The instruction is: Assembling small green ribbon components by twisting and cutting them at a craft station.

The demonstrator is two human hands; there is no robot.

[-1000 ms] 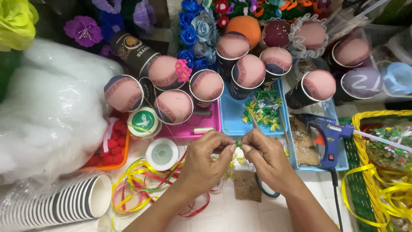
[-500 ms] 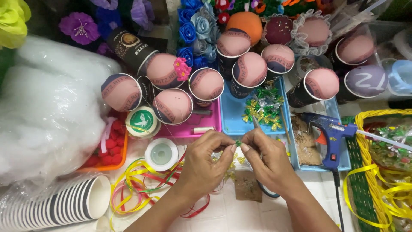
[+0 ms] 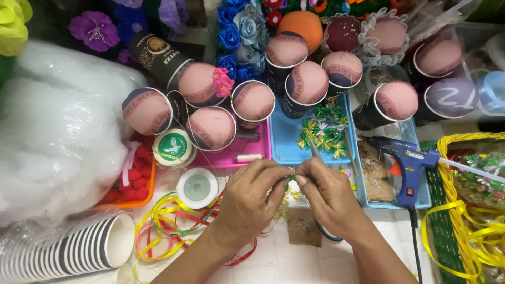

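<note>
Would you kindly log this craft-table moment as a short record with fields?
Left hand: left hand pinches a tiny green ribbon piece at its fingertips
Right hand: right hand meets the same piece from the other side
Behind hands: blue tray with small green and gold bows
Right side: blue glue gun, yellow woven basket
Left side: white stuffing, stack of paper cups, loose curling ribbon
Back: padded cups lying tilted towards the camera
</note>
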